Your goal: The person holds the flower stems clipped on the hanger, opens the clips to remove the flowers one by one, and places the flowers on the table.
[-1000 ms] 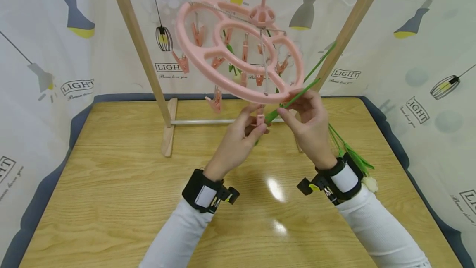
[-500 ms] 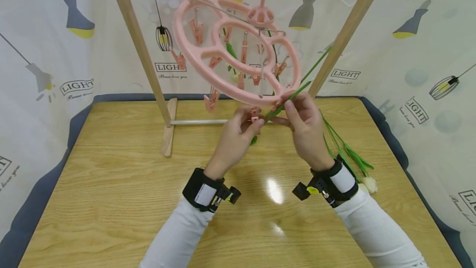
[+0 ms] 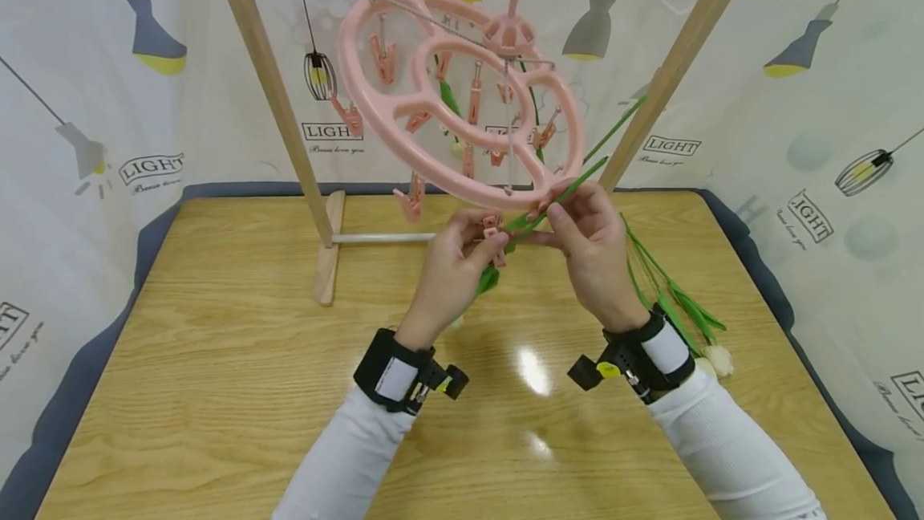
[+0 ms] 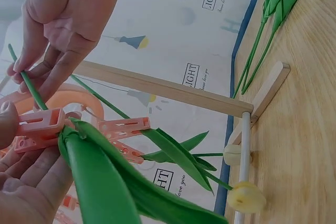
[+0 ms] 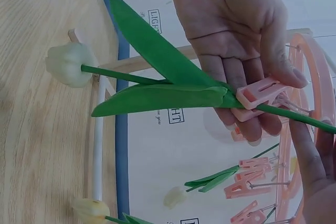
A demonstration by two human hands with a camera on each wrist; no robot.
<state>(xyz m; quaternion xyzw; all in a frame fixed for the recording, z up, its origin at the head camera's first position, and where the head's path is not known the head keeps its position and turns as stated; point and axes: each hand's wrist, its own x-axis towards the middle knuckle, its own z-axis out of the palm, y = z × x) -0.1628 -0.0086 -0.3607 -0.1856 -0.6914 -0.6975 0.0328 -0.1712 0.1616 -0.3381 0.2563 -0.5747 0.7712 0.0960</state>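
My left hand (image 3: 458,263) pinches a pink clothespin (image 5: 260,95) between thumb and fingers, under the near rim of a pink round hanging dryer (image 3: 462,175). My right hand (image 3: 595,251) pinches the green stem of an artificial white tulip (image 5: 68,65) close to that rim. The tulip hangs head-down, its stem slanting up to the right. In the right wrist view the clothespin's jaws lie across the stem, right where the leaves (image 5: 163,100) begin. The flower head is mostly hidden behind my left hand in the head view.
Several other pink clothespins (image 3: 382,60) dangle from the dryer, some with tulips (image 4: 247,198) in them. Wooden posts (image 3: 270,79) and a white bar (image 3: 382,238) frame it. More tulips (image 3: 718,359) lie on the wooden table (image 3: 216,392) beside my right wrist.
Both hands have shifted slightly left with the clothespin and tulip, and the near rim has come down a little. The tulip's leaves now show lower, below my left hand.
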